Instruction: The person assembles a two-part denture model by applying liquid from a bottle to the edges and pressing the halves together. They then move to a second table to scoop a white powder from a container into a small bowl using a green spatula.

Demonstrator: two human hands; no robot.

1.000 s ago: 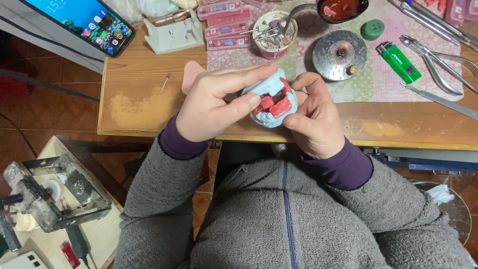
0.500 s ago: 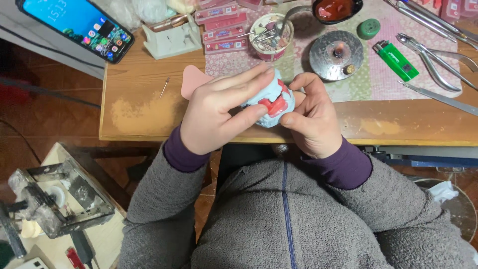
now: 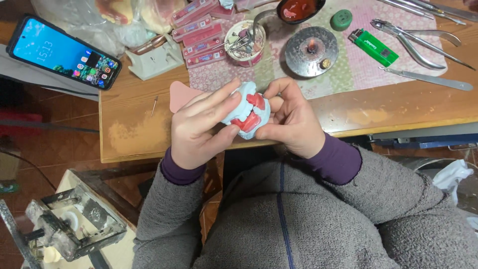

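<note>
A: Left hand (image 3: 199, 124)?
B: Wrapped round the cast (image 3: 247, 110), fingers over its top, thumb under. Light blue cast, red wax in the gap.

A: Right hand (image 3: 289, 117)?
B: Closed on the cast's right side, fingertips at the wax. Cast sits between both hands, above the bench (image 3: 134, 134) front edge.

A: Room to move?
B: Bare wood to the left of the hands; bench edge just below them. Lap beneath.

A: Around it?
B: Phone (image 3: 64, 57) far left, overhanging the corner. Pink wax sheet (image 3: 178, 94) behind the left hand. Cup of burs (image 3: 244, 42) above. Metal burner (image 3: 311, 51), then green lighter (image 3: 373, 47), pliers (image 3: 413, 40) far right. All well apart from the cast.
</note>
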